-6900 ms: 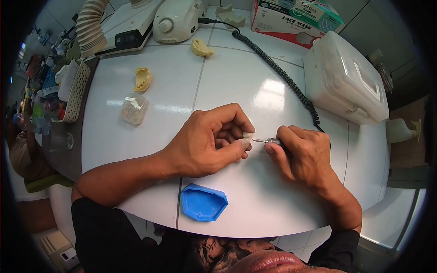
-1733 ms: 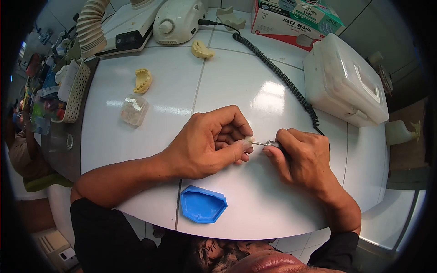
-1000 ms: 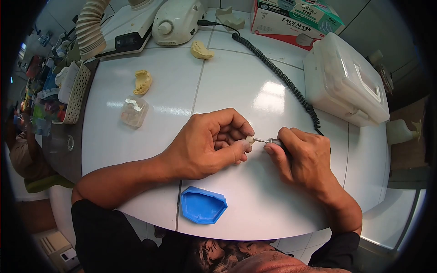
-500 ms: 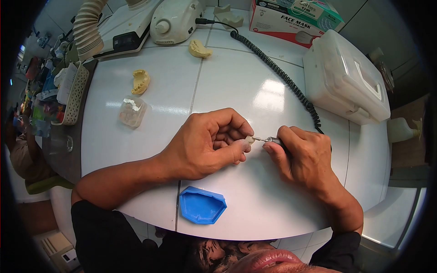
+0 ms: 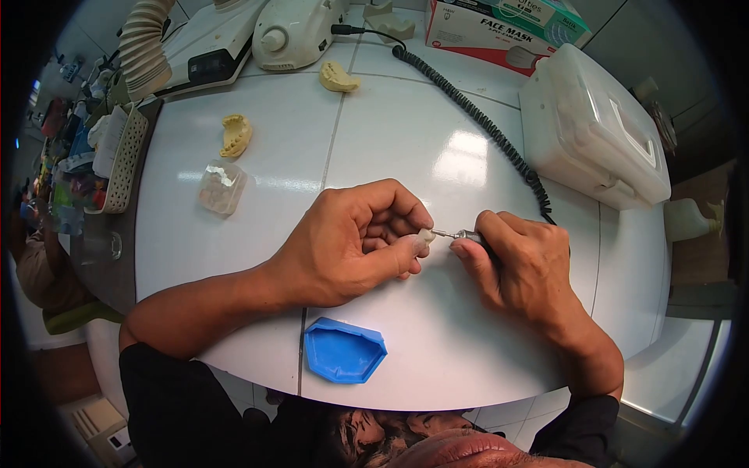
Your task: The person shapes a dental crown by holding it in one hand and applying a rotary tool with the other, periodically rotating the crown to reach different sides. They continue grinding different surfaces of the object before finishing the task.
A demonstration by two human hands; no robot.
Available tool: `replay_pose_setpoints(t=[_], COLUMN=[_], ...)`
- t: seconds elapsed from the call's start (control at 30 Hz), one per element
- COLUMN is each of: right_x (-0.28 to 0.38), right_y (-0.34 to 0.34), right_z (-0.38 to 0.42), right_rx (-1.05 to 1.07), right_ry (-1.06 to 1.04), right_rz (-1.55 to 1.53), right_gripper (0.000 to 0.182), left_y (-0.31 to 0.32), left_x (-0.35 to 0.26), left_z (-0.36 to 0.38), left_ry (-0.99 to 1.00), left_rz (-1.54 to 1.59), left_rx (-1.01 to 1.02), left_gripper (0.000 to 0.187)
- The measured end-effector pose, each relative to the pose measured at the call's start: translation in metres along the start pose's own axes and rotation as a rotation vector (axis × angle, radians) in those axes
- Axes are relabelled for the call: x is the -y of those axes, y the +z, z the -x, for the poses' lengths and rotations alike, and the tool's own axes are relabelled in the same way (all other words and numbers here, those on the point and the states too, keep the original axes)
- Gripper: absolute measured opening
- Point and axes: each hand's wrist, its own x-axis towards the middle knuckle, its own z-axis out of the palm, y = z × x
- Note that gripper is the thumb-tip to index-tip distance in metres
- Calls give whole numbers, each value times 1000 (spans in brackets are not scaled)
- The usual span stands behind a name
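Note:
My left hand [image 5: 335,248] pinches a small off-white, tooth-like dental piece [image 5: 426,235] between thumb and index finger, the other fingers curled behind. My right hand [image 5: 524,264] is wrapped round a rotary handpiece [image 5: 470,235], most of its body hidden in the palm. Its thin metal bur [image 5: 445,233] points left and reaches the piece; whether it actually touches is too small to tell. Below my left hand lies a blue angular tray [image 5: 347,357]. A lidded clear plastic box [image 5: 221,187] sits to the left, near a yellow dental cast [image 5: 236,135].
A second cast [image 5: 338,76] lies near the white control unit [image 5: 290,37]. From there a coiled black cord [image 5: 484,117] runs toward my right hand. A white case [image 5: 593,132] and face mask boxes [image 5: 488,35] stand at right. A ribbed hose [image 5: 144,54] hangs at left.
The whole view has shifted slightly, so the things on the table appear a little further left and up. Both hands keep their grips, with the bur still at the piece.

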Motion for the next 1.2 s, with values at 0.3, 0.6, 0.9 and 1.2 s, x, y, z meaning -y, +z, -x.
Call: replay_pose_setpoints(t=[0.3,0.6,0.9,1.2], right_x=[-1,-1,-2,-1], right_y=[1,1,2,1], right_z=[0,0,0,0], right_rx=[-9,-9,-12,-5], right_ry=[-7,-8,-23,-24], right_rz=[-8,-7,-23,-20], right_gripper=[41,41,41,42], left_y=[0,0,0,-1], left_x=[1,0,-1,1], left_z=[-1,0,0,0], left_ry=[15,31,27,31], left_rz=[10,28,17,24], left_rx=[1,3,20,38], left_gripper=[22,20,19,19])
